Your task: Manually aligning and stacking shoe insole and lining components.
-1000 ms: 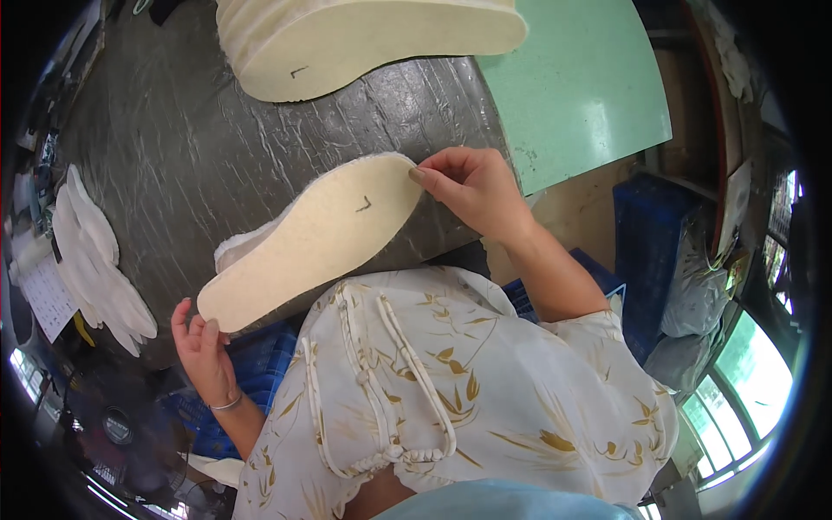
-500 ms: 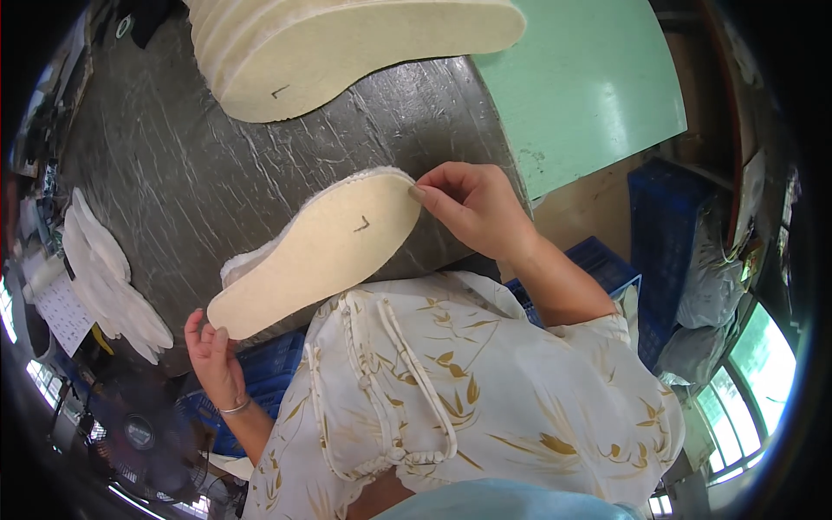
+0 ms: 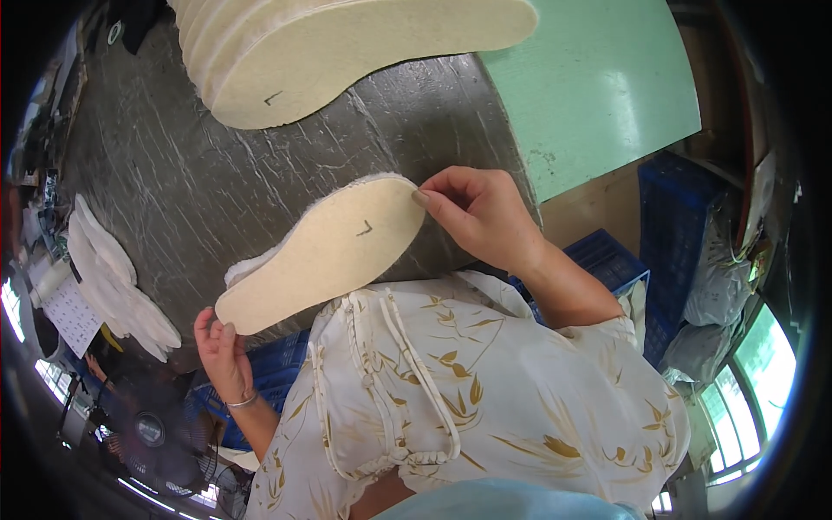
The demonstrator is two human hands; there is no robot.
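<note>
Head view: cream insole (image 3: 321,251) held slantwise at the near edge of dark bench (image 3: 173,156). Left hand (image 3: 227,360): fingers clamped on narrow end. Right hand (image 3: 490,221): fingers pinched on broad end. Insole stack (image 3: 347,56) farther back.

Behind a cream, foot-shaped fabric insole (image 3: 321,251), set between left hand (image 3: 225,354) and right hand (image 3: 481,217), cream insole stack (image 3: 364,61) lies on the dark, glossy counter (image 3: 165,173). Flat green board (image 3: 615,95): right; white elongated fabric pieces (image 3: 117,277): left; blue plastic crates (image 3: 663,225): lower right.
</note>
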